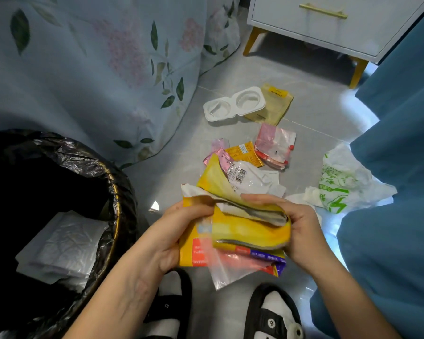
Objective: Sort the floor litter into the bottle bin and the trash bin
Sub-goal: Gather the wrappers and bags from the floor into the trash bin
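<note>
Between my knees, above my two sandalled feet (272,316), I am holding a wad of yellow wrappers (242,228) in both hands: my left hand (171,238) is pinching its left edge in a tight grip, my right hand (296,231) is clamping its folded right end. Just left of me, the trash bin (113,216) with its black liner is standing open, white packaging lying inside. Farther out on the floor (311,77), more small wrappers (245,152), a green-printed plastic bag (340,184) and a white moulded tray (233,104) are lying scattered.
</note>
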